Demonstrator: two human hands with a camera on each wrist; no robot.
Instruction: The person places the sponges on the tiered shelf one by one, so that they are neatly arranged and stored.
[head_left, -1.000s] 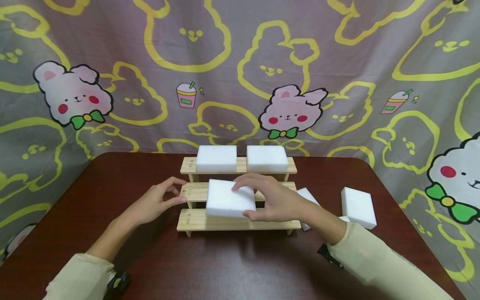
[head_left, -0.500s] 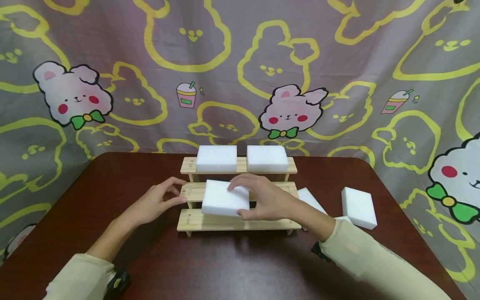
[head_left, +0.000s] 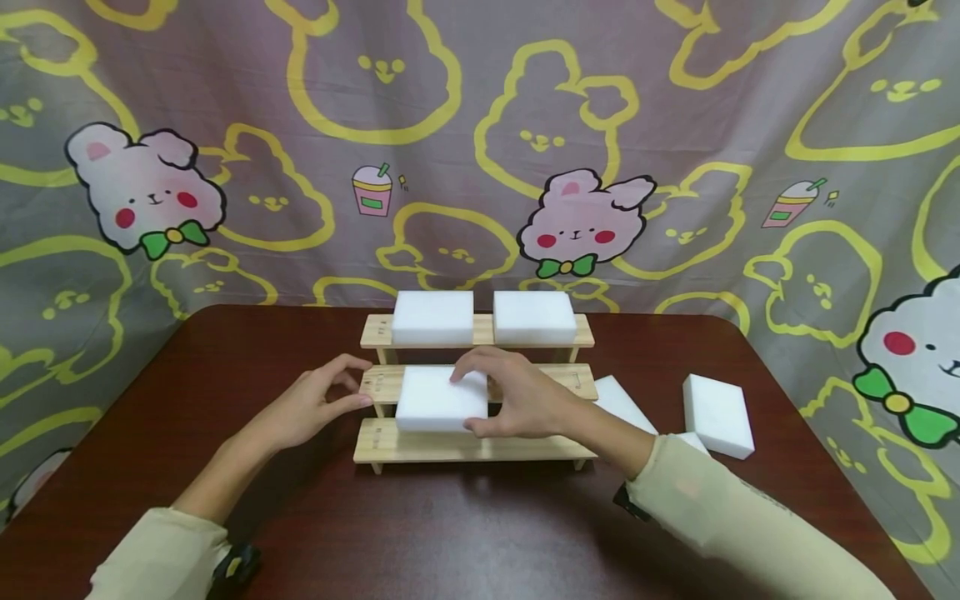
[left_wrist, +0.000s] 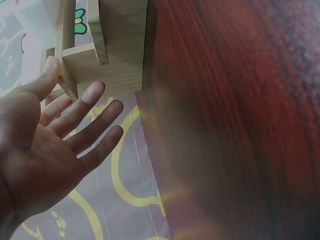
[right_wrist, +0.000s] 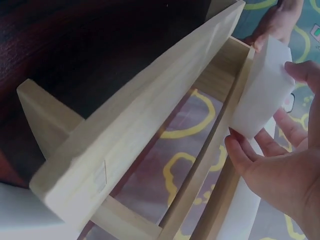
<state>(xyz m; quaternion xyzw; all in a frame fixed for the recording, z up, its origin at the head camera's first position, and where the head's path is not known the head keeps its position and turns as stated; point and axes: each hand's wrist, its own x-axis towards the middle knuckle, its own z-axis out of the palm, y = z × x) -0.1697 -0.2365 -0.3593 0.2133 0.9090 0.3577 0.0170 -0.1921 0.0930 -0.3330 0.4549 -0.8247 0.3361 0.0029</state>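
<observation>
A three-tier wooden display stand [head_left: 480,450] stands on the table. My right hand [head_left: 521,396] grips a white foam block [head_left: 435,398] by its right end, thumb at the front and fingers at the back. That block is at the left half of the middle shelf, apparently on it; the right wrist view shows the block [right_wrist: 265,90] against the shelf's edge. My left hand [head_left: 311,404] holds the left end of the middle shelf between thumb and index finger, its other fingers [left_wrist: 102,125] loosely extended in the left wrist view.
Two white foam blocks [head_left: 433,317] sit side by side on the top shelf. Right of the stand lie more white blocks, one [head_left: 717,415] near the table's right side and others partly hidden by my right arm. A patterned curtain [head_left: 465,167] hangs behind the dark table [head_left: 450,533].
My right hand has carried the foam block left and brought it level at the middle shelf. My left hand has stayed at the shelf's end.
</observation>
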